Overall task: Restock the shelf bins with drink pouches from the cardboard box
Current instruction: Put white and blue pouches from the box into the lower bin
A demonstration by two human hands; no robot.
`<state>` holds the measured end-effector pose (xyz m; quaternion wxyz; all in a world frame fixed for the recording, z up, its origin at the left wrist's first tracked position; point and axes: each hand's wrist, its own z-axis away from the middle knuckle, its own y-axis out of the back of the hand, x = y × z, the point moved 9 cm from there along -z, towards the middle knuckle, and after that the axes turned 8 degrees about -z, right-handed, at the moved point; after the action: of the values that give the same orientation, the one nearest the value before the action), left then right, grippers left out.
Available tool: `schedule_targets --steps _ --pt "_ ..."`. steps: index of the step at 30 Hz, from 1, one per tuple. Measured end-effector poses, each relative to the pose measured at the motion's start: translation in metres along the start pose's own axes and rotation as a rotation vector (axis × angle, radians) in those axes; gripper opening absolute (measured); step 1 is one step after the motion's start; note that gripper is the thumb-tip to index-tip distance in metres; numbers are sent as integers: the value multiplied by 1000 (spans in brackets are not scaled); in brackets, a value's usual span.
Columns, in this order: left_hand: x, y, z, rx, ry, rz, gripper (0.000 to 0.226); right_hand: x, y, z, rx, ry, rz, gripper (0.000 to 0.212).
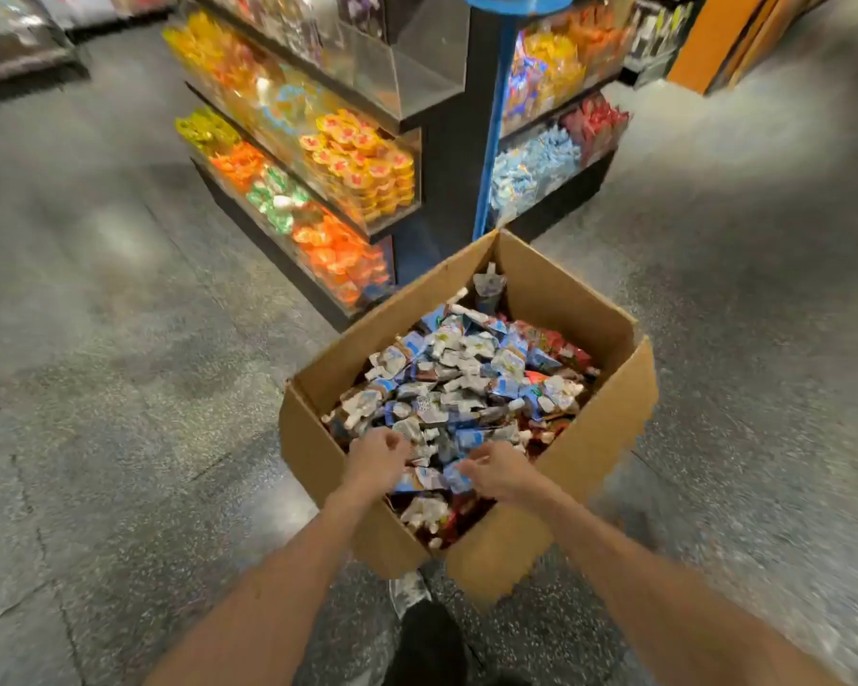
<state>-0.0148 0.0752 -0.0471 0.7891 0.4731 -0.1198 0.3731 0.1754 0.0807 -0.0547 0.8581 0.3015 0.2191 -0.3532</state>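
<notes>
An open cardboard box (pixel 600 438) stands on the floor, heaped with blue, white and red drink pouches (pixel 466 383). Both my hands are down in its near corner. My left hand (pixel 375 460) has its fingers curled into the pile and grips pouches under the palm. My right hand (pixel 499 470) reaches leftward, its fingertips pinching a blue pouch (pixel 454 480) between the two hands. Beyond the box are the shelf bins: light-blue pouches (pixel 531 170) in the lower right bin, red ones (pixel 595 121) beside them.
The clear bins on the shelf unit's left face hold orange (pixel 340 257), green (pixel 276 195) and yellow (pixel 362 160) packets. A blue post (pixel 491 141) rises at the unit's corner just behind the box. My dark shoe (pixel 427 641) is below the box. Grey speckled floor surrounds everything.
</notes>
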Motion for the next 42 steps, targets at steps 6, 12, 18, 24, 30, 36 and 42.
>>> schedule_targets --steps 6,12,18,24,30,36,42 --pt "-23 -22 -66 -137 103 -327 51 40 -8 -50 171 -436 -529 76" --pt "-35 -43 -78 -203 138 -464 99 64 -21 -74 398 -620 -677 95" --pt "-35 -41 -83 -122 99 -680 112 77 -18 -76 445 -655 -596 84" --pt "-27 -48 -60 -258 296 -295 92 87 -20 -75 409 -657 -765 44" --pt "-27 -53 -46 -235 286 -69 50 72 -23 -67 280 -546 -812 71" --pt "-8 -48 -7 -390 393 573 105 29 -22 -42 -47 -311 -892 51" --pt "5 -20 -14 -413 325 527 116 -23 -20 -34 -308 -130 -910 24"
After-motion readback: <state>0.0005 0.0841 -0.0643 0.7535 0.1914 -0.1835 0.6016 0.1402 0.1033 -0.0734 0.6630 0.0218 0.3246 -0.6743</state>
